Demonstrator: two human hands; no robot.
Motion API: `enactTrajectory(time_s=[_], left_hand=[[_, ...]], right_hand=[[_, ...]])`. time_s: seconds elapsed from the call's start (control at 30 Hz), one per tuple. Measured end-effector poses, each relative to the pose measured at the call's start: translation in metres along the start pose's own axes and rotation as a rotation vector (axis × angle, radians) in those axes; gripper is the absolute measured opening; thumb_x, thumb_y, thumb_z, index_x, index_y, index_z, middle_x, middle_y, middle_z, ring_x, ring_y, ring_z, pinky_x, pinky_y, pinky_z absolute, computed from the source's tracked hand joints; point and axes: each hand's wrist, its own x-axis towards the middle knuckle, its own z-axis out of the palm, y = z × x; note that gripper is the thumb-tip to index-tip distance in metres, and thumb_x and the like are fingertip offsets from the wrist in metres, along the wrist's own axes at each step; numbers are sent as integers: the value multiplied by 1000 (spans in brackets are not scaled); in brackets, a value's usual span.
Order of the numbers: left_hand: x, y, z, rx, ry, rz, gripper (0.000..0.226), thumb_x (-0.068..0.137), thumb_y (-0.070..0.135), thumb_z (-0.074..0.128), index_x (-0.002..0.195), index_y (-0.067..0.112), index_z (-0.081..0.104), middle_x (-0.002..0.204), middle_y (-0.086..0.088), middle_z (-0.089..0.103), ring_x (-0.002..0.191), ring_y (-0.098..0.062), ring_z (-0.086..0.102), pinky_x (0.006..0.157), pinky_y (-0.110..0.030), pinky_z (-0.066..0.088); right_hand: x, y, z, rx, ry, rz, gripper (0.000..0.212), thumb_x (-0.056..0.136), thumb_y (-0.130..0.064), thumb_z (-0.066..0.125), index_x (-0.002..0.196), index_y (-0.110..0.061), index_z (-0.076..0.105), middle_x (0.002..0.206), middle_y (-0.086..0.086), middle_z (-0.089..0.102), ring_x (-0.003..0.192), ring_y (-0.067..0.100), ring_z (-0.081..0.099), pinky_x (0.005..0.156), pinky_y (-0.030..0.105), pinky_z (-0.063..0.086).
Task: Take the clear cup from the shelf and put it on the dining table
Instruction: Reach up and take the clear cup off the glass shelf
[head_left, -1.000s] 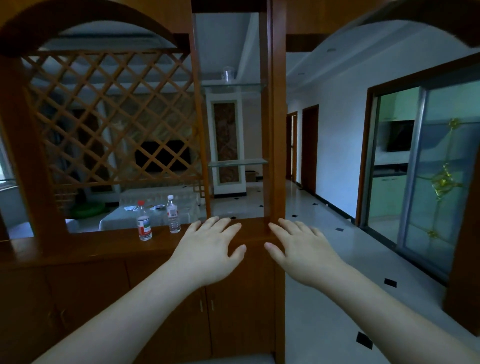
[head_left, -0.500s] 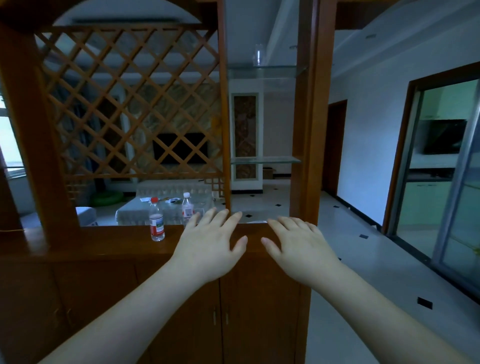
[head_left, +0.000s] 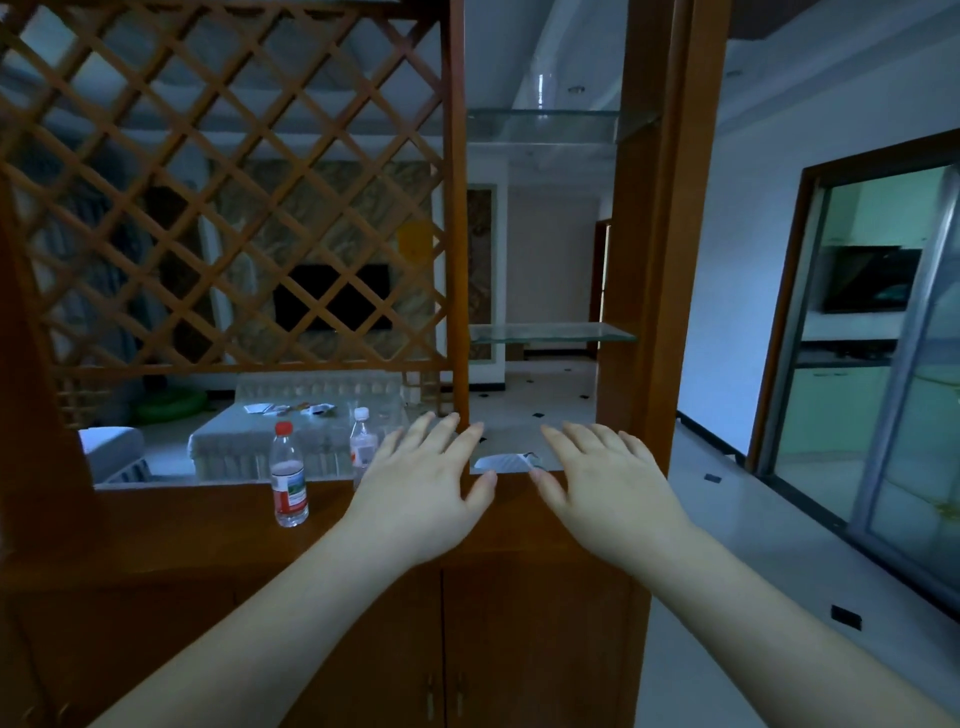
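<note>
Both the left hand and right hand hover flat, fingers spread, holding nothing, far below the clear cup standing on the upper glass shelf.

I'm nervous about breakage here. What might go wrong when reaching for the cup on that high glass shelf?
The cup is clear and stands on the top glass shelf, well above both open hands, so it is easy to misjudge and knock off. Reaching up past the lower glass shelf risks bumping its edge.
</note>
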Motion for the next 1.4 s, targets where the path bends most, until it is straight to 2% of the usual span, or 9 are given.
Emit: enactTrajectory(time_s=[0.17,0.5,0.8,0.97,1.13,1.27,1.4], left_hand=[[49,-1,21,18,31,38,65,91,63,18,150,36,16,163,4,14,149,-20,3,118,-45,2],[153,21,48,34,7,4,57,95,51,27,149,35,22,161,3,23,147,-21,12,117,-44,9],[237,47,53,52,59,4,54,95,43,34,147,29,30,157,3,32,143,-18,23,115,-43,17],[281,42,49,44,94,24,54,95,42,35,147,29,31,156,2,33,143,-19,23,114,-43,21],[318,24,47,23,104,37,54,94,42,36,147,31,31,160,0,25,146,-21,15,114,-44,17],[344,-2,38,-42,79,38,54,94,40,37,147,31,30,159,1,26,145,-20,19,113,-46,21],[366,-29,21,-38,126,86,54,93,41,37,146,31,32,158,2,30,143,-21,24,113,-46,25]], right_hand=[[36,20,23,11,-5,3,59,95,-56,24,146,-27,31,150,2,41,139,21,32,113,42,20],[114,98,53,64,-29,-19,59,96,-54,24,147,-24,27,151,4,39,139,23,31,112,43,19],[186,150,68,88,62,-67,56,96,-53,30,143,-24,36,145,1,46,135,22,36,110,43,23],[217,163,71,65,98,-83,54,96,-52,30,140,-23,40,143,1,49,132,22,39,108,42,25],[256,159,71,43,136,-80,54,95,-51,33,140,-23,41,144,1,48,132,23,40,106,41,27],[289,149,68,11,185,-90,52,95,-50,34,141,-27,40,145,-1,47,132,23,39,105,41,28],[323,137,57,13,225,-65,52,96,-50,34,142,-26,38,145,0,47,133,24,38,106,43,29]])
